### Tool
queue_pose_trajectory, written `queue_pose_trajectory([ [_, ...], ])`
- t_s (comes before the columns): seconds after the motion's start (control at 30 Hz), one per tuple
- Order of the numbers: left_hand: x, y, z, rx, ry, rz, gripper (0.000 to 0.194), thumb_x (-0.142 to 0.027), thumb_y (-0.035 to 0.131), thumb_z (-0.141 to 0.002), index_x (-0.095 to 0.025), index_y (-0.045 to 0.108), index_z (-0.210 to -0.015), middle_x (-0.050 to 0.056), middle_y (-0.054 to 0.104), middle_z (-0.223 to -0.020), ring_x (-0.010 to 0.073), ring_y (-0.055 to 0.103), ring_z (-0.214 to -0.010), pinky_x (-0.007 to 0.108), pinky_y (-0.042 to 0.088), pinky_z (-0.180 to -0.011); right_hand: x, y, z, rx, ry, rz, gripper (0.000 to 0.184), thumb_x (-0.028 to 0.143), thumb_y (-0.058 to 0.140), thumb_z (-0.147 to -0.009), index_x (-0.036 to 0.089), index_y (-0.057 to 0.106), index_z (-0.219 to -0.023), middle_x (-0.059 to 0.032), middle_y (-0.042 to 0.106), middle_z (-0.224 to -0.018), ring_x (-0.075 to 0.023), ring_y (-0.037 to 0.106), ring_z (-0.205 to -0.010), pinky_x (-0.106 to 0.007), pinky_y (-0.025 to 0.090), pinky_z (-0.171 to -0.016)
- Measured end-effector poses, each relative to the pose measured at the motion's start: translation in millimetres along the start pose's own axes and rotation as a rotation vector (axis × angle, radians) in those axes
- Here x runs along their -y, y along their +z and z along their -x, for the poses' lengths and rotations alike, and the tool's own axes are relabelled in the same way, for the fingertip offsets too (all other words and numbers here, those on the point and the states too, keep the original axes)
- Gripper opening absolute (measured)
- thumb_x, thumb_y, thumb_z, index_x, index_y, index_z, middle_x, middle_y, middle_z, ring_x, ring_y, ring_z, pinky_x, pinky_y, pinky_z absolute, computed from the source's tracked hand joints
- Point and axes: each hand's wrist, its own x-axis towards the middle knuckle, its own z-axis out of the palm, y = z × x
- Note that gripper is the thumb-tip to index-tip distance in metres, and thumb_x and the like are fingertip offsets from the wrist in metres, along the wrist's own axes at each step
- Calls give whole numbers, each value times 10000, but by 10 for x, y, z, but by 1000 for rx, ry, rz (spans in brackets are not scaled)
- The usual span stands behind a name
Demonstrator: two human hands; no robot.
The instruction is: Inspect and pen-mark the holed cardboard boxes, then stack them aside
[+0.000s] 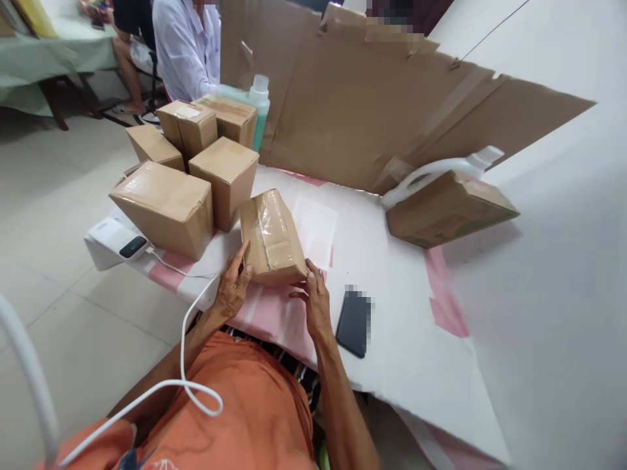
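A small brown cardboard box (272, 238), with shiny clear tape across its top, sits between my two hands near the table's front edge. My left hand (233, 284) presses its fingers and thumb against the box's left side. On the right, my right hand (313, 294) touches the lower right corner with its fingertips, the other fingers curled below. The underside of the box is hidden. Close behind it on the left stand several more cardboard boxes, the nearest being a wide taped box (164, 205) and a taller box (224, 179).
A dark phone (354, 323) lies right of my right hand. The white power bank (116, 240) at the left edge has a white cable (183, 339) crossing my left arm. A cardboard panel (337, 98), bottles and another box (450, 209) line the back. A person (186, 49) sits beyond.
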Motion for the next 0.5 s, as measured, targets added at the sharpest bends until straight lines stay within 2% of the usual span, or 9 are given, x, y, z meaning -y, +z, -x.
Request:
queue_pose_trajectory([
  [0.07, -46, -53, -27, 26, 64, -22, 671, -600, 368, -1102, -203, 443, -1638, 182, 520, -1644, 287, 501, -1532, 492, 389, -1282, 2, -10, 46, 11, -2, -25, 652, 705, 548, -991, 267, 619, -1468, -99, 715, -1288, -228, 744, -883, -379, 650, -669],
  [0.17, -135, -125, -44, 72, 165, -61, 695, -617, 429, -1081, -218, 418, -1650, 180, 536, -1622, 331, 532, -1478, 532, 423, -1235, 14, -67, 120, 4, 14, -73, 634, 719, 563, -988, 241, 670, -1389, -64, 763, -1030, -222, 727, -768, -377, 636, -636],
  [0.3, -275, -175, -71, 161, 248, -104, 851, -670, 603, -982, -223, 363, -1666, 195, 523, -1605, 380, 564, -1394, 573, 447, -1190, 102, -162, 212, -3, -5, -97, 692, 790, 488, -989, 218, 733, -1293, -3, 663, -709, -191, 621, -589, -340, 559, -539],
  [0.4, -406, -188, -127, 196, 236, -103, 1026, -678, 765, -856, -229, 328, -1669, 188, 582, -1463, 339, 641, -1176, 528, 539, -1065, 219, -222, 270, 16, -30, -123, 723, 833, 493, -959, 211, 754, -1220, 16, 604, -648, -168, 542, -525, -319, 500, -485],
  [0.5, -544, -204, -204, 204, 245, -80, 1094, -710, 794, -806, -222, 324, -1666, 137, 619, -1232, 268, 611, -956, 445, 580, -893, 333, -285, 322, 24, -52, -154, 630, 821, 582, -923, 216, 750, -972, 20, 580, -637, -152, 514, -498, -297, 454, -448],
])
